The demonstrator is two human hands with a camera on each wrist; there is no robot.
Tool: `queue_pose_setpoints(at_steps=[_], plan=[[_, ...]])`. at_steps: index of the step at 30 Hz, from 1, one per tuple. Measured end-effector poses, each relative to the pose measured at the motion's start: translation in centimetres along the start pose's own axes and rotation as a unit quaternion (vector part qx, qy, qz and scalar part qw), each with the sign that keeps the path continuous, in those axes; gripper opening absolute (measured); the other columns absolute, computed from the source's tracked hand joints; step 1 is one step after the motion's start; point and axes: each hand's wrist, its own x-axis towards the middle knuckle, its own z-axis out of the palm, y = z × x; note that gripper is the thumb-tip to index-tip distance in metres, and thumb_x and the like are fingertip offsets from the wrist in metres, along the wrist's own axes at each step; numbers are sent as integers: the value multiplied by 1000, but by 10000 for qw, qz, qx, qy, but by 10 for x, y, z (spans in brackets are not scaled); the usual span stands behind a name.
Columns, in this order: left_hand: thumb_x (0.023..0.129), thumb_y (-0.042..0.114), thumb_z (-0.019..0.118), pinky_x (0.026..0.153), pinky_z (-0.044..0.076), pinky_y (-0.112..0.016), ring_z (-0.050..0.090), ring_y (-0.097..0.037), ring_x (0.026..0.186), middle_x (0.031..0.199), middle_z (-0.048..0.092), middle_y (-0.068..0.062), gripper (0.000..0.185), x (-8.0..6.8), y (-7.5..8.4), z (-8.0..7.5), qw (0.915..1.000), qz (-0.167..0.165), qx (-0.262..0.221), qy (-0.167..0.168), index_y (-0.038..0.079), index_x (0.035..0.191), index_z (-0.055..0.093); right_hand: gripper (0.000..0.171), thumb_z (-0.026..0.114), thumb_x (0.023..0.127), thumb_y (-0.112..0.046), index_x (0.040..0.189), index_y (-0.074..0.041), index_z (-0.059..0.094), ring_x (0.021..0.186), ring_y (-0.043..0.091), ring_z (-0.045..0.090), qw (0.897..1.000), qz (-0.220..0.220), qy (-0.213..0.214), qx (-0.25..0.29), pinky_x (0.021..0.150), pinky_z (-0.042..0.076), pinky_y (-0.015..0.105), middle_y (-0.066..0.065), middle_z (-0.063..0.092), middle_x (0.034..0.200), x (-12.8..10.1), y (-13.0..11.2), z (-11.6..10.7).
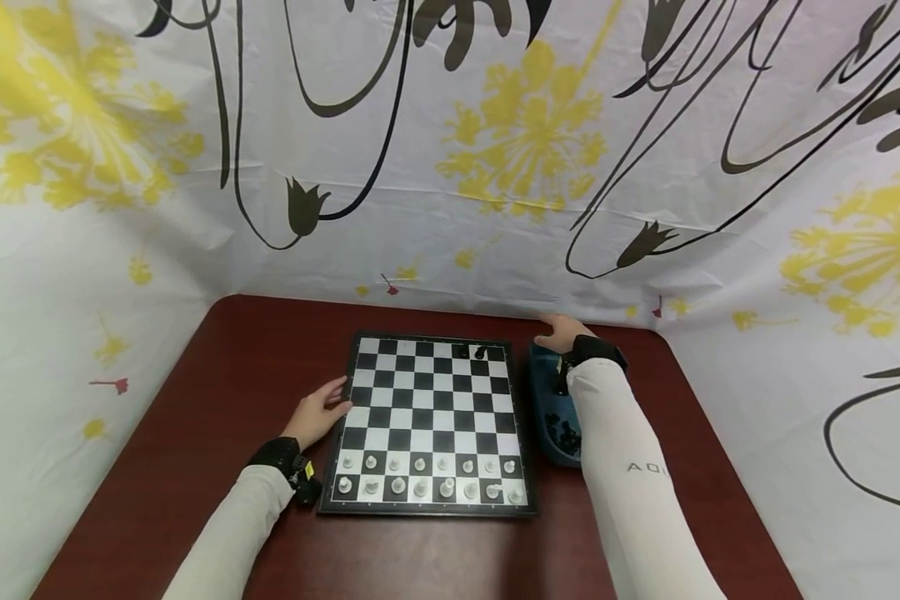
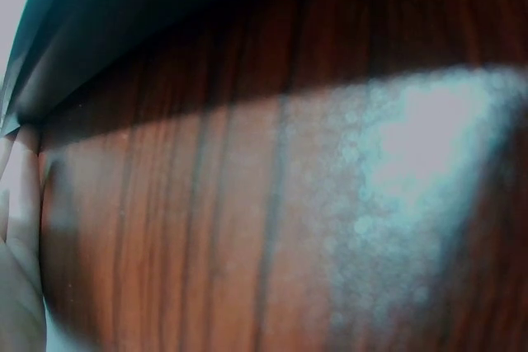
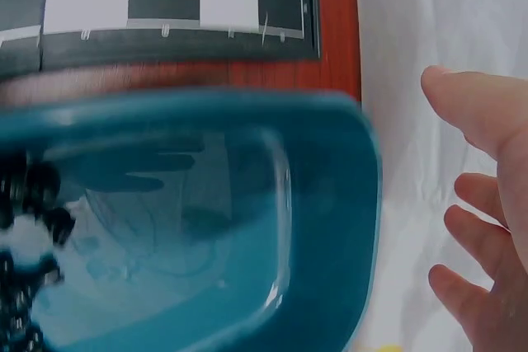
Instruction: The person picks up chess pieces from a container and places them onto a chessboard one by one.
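Observation:
A black-and-white chessboard point(image 1: 422, 398) lies on the table with two rows of white chess pieces point(image 1: 420, 486) along its near side. Two dark chess pieces point(image 1: 480, 352) stand at its far right corner. My left hand point(image 1: 315, 415) rests at the board's left edge, fingers loosely extended; in the left wrist view only part of that hand point(image 2: 21, 237) shows. Over the far end of a blue tray point(image 1: 546, 392) is my right hand point(image 1: 565, 335). Its fingers are spread with nothing between them in the right wrist view. Black chess pieces point(image 3: 29, 278) lie heaped in the tray.
The dark red wooden table point(image 1: 270, 350) reaches a white patterned cloth point(image 1: 420, 258) hanging behind it and along both sides. The blue tray stands close beside the board's right edge, partly covered by the right sleeve point(image 1: 630, 467).

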Motion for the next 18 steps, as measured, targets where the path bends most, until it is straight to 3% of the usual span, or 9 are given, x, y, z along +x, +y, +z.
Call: queue_pose_setpoints(at_steps=[11,18], plan=[[89,25,58,97,39,-48,49,-35,116,129,48,-24,57,0,5,1,9996,-215,206,-27,9,139,36,62,47,93,-28,139,7,26,126,46,29,9990,401,-174,79,101,28,56,30,28,140,-30,39,-11],[90,27,57,96,39,-49,49,-37,116,129,47,-26,57,-1,6,2,9997,-52,242,-36,8,139,36,60,47,92,-26,137,9,28,124,46,32,9983,576,-62,-25,101,29,55,31,31,138,-52,57,-15]])
